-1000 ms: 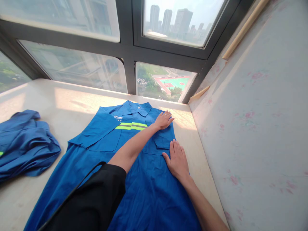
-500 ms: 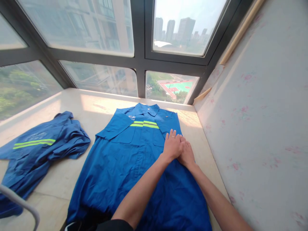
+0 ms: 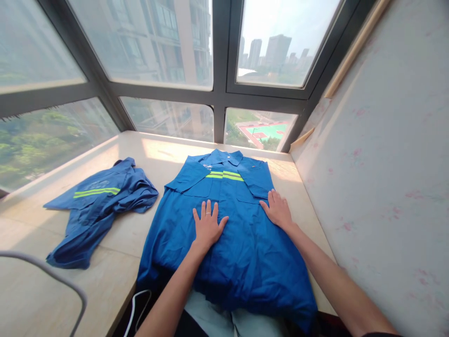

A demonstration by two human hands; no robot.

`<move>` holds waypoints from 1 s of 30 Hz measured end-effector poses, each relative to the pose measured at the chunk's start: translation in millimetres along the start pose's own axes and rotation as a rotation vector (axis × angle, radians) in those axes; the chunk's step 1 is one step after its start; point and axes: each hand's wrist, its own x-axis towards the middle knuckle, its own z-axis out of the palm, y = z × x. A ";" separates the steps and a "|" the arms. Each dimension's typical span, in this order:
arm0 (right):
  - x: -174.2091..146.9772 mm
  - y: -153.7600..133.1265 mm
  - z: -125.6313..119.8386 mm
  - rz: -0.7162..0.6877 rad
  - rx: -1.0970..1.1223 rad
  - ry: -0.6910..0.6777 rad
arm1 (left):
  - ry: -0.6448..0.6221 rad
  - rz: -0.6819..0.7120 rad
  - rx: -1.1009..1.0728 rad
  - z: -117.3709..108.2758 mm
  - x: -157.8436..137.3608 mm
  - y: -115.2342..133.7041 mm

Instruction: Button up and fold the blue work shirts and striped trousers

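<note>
A blue work jacket [image 3: 231, 243] with a yellow-green reflective stripe across its chest lies front up, collar toward the window, sleeves folded inward over the front. Its lower end hangs over the near edge of the ledge. My left hand [image 3: 208, 224], a ring on one finger, rests with spread fingers on the middle of the jacket. At the jacket's right side, just below the folded sleeve, my right hand [image 3: 278, 209] lies flat with the thumb apart. Neither hand grips the cloth.
To the left lies a second blue work garment [image 3: 101, 206], crumpled, with a similar stripe. A grey curved tube [image 3: 56, 276] crosses the lower left, and a white cable [image 3: 135, 304] hangs at the ledge's front. Windows stand behind the pale ledge [image 3: 154, 150]; a papered wall [image 3: 379, 187] bounds the right.
My left hand has moved left from beside my right hand to the jacket's middle. My right hand stays by the sleeve. The view has shifted left, showing more of the second garment.
</note>
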 end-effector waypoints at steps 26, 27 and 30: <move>-4.5 -56.5 -27.7 -0.418 0.035 0.142 | -0.081 0.340 -0.078 -3.1 0.3 15.4; -13.4 -67.2 -26.0 -0.502 0.059 0.143 | -0.081 0.352 -0.085 -1.1 -5.8 16.8; -36.8 -85.9 -17.6 -0.611 0.104 0.108 | -0.048 0.341 -0.094 5.3 -23.0 16.6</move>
